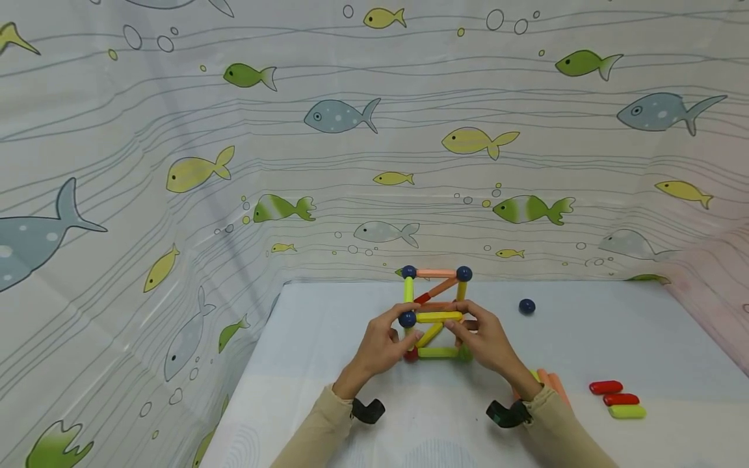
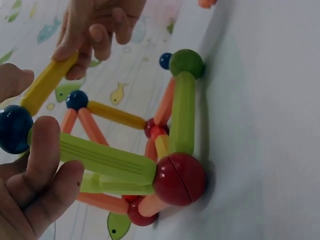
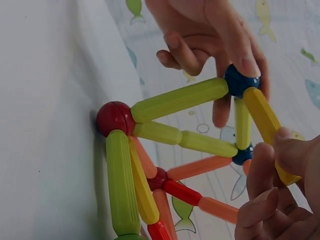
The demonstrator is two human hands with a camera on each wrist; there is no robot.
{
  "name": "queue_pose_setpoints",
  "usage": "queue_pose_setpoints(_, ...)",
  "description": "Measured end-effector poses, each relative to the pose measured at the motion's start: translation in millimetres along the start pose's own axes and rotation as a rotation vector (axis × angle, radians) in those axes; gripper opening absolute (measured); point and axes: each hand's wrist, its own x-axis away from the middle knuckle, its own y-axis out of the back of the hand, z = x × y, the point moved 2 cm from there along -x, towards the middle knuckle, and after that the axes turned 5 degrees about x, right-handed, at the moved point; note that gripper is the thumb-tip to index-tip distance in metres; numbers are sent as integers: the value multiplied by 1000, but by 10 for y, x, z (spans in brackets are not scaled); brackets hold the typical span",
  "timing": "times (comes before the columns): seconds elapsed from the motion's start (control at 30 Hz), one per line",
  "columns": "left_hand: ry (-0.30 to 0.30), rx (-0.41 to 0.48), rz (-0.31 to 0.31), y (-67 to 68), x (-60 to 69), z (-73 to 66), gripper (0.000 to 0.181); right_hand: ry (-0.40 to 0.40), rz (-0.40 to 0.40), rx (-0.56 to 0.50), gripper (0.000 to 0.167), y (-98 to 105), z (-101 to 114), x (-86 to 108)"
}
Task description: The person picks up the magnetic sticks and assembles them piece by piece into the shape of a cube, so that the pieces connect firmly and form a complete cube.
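A frame of coloured rods and balls stands on the table. My left hand [image 1: 377, 348] grips the blue ball [image 1: 407, 319] at its near upper left corner, above a green rod [image 2: 107, 157] that rises from a red ball [image 2: 180, 179]. Between thumb and fingers, my right hand [image 1: 484, 338] pinches the free end of a yellow rod [image 1: 439, 317]; the rod's other end touches that blue ball. In the right wrist view the yellow rod [image 3: 265, 117] slants from the ball to the right fingers. A green ball [image 2: 186, 63] forms the lower right corner.
A loose blue ball [image 1: 526, 306] lies right of the frame. Two red rods [image 1: 606, 388] and a yellow-green rod [image 1: 627, 411] lie at the right. Orange rods [image 1: 554, 386] lie partly behind my right forearm. Fish-patterned cloth [image 1: 439, 208] hangs behind the table.
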Motion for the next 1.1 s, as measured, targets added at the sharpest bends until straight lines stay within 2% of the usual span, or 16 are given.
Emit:
queue_pose_setpoints(0.23, 106, 24, -52, -12, -114, -43, 25, 21, 29, -53, 34, 26, 5, -9)
queue_pose_setpoints(0.33, 148, 57, -58, -20, -107, -57, 21, 8, 82, -46, 40, 58, -5, -21)
queue_pose_setpoints(0.43, 188, 100, -62, -27, -91, -61, 20, -13, 145, -5, 50, 187, -38, -53)
queue_pose_setpoints(0.5, 210, 124, -62, -29, -83, -64, 22, -23, 150, 57, 55, 356, -95, -73)
queue_pose_setpoints(0.53, 221, 135, -60, -28, -81, -66, 24, -22, 128, 95, 56, 462, -140, -80)
queue_pose_setpoints(0.67, 255, 179, -45, -18, -76, -80, 29, -58, -74, 334, 53, 923, -432, -53)
queue_pose_setpoints(0.73, 269, 196, -47, -4, -71, -86, 29, -119, -161, 474, 53, 1092, -610, -24)
queue_pose_setpoints(0.77, 273, 202, -48, 1, -68, -88, 29, -164, -177, 528, 54, 1151, -693, -9)
queue_pose_setpoints(0.87, 278, 217, -51, 11, -60, -84, 30, -277, -130, 651, 61, 1237, -907, 11)
queue_pose_setpoints(0.93, 280, 227, -52, 4, -60, -77, 30, -324, -76, 680, 63, 1244, -1005, 10)
queue_pose_setpoints(1.0, 282, 237, -48, -12, -63, -68, 29, -336, -51, 694, 61, 1242, -1066, 6)
queue_pose_setpoints(1.1, 279, 248, -47, -36, -70, -65, 29, -327, -63, 686, 55, 1237, -1090, 2)
